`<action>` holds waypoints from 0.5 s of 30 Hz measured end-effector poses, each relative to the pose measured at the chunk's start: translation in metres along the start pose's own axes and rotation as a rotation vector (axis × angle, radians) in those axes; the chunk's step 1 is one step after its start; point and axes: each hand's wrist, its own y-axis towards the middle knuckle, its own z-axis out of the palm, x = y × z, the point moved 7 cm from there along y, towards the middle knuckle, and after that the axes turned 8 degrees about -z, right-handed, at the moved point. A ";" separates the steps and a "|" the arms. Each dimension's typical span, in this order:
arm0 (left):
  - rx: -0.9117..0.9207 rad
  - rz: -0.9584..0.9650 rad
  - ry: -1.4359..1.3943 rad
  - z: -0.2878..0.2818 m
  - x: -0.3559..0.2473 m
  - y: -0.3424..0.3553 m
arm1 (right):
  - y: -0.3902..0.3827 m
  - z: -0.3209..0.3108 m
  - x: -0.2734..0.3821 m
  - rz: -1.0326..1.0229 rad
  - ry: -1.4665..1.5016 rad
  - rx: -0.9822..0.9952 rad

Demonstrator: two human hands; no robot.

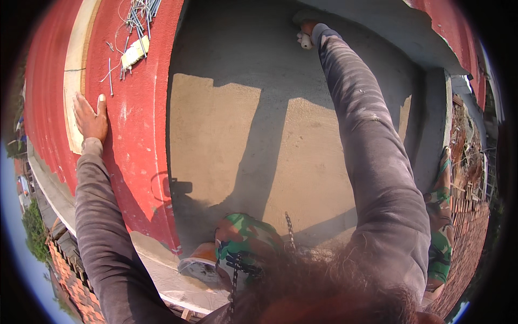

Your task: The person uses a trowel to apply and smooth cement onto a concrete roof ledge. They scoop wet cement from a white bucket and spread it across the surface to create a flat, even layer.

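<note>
My left hand [91,120] lies flat with its fingers spread on the pale wooden strip [74,102] and the red painted surface [127,121] beside it. At the far end of the grey, freshly smoothed cement surface [302,140], my right hand [308,31] is closed around a plastering trowel [306,42]. The round, pale end of its handle points toward me, while its blade is mostly hidden in shadow and behind the hand. My right arm reaches across the sunlit and shaded cement.
Several long nails [143,16], tangled string and a pale yellow block [135,53] lie on the red surface. Near my camouflage-clad knee [245,237] stands a bucket [202,270]. Tiled roofs [469,243] drop away on both sides. A jagged grey edge [410,32] overhangs at far right.
</note>
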 end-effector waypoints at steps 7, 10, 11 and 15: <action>0.015 -0.030 0.006 -0.006 0.004 -0.002 | -0.005 -0.040 0.032 -0.314 -0.787 0.013; 0.024 -0.047 -0.007 -0.006 -0.003 -0.003 | -0.001 -0.125 0.019 -0.216 -0.673 -0.121; 0.024 -0.051 -0.016 -0.006 -0.004 -0.004 | 0.001 -0.143 0.010 -0.164 -0.518 -0.150; 0.030 -0.054 -0.066 0.011 -0.015 -0.005 | 0.012 -0.138 -0.005 -0.107 -0.035 -0.135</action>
